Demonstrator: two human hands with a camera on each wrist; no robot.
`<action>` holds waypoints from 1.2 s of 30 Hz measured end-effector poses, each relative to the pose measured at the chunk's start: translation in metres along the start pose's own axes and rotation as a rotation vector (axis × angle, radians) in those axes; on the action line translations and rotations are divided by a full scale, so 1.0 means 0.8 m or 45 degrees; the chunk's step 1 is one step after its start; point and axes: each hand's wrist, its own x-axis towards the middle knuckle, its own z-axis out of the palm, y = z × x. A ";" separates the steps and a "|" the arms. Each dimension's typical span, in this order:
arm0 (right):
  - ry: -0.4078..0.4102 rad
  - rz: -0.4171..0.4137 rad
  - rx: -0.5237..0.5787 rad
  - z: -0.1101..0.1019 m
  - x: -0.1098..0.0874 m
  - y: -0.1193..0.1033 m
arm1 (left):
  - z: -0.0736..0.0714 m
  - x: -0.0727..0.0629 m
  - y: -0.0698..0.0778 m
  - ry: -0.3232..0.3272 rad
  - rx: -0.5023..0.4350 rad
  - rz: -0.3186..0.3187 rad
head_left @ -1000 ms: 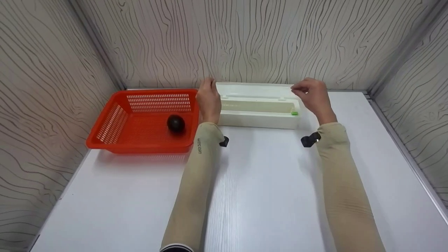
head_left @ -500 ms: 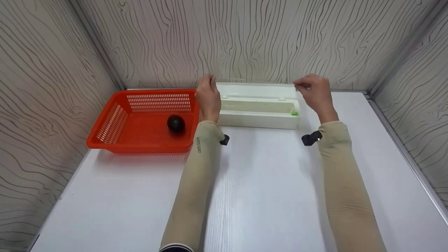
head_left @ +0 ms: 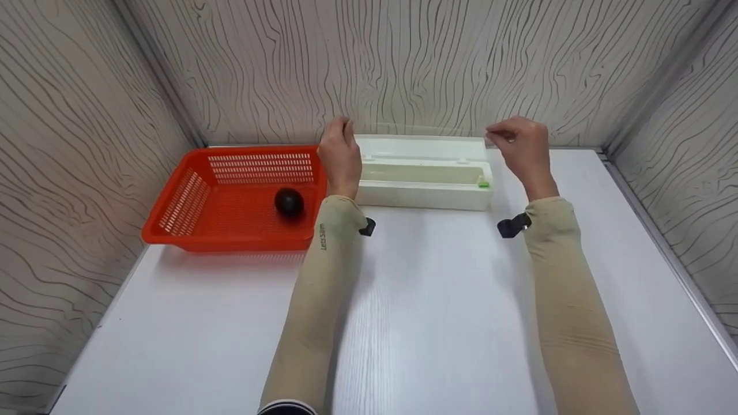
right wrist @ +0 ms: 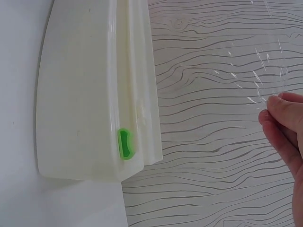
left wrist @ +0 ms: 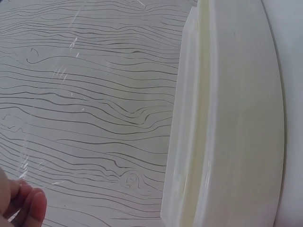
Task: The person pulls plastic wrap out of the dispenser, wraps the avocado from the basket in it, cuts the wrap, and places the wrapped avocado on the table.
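Two hands, left hand (head_left: 341, 151) and right hand (head_left: 519, 145), pinch cling film (right wrist: 222, 61) corners above dispenser (head_left: 424, 173); film likely flimsy, clingy, tears easily, so keep it taut by corners.

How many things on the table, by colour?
Red: 1, basket
Dark: 1, round fruit in the basket
White: 1, wrap dispenser
Clear: 1, film pinched by left hand and right hand
Total: 4
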 end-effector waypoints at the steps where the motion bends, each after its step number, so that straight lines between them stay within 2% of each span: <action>1: 0.006 -0.009 0.001 -0.001 0.000 0.000 | 0.000 0.001 0.001 0.001 0.000 0.005; 9: 0.018 -0.053 -0.030 -0.012 -0.005 -0.005 | -0.015 0.005 0.012 -0.055 0.015 0.027; 18: -0.003 -0.178 -0.046 -0.025 -0.027 -0.007 | -0.050 -0.007 0.016 -0.230 0.122 0.099; 22: -0.050 -0.240 -0.042 -0.030 -0.044 -0.009 | -0.070 -0.020 0.015 -0.305 0.181 0.150; 28: -0.150 -0.331 -0.059 -0.036 -0.071 -0.015 | -0.097 -0.051 0.009 -0.412 0.285 0.212; 36: -0.283 -0.395 -0.043 -0.040 -0.103 -0.018 | -0.114 -0.095 -0.003 -0.478 0.487 0.355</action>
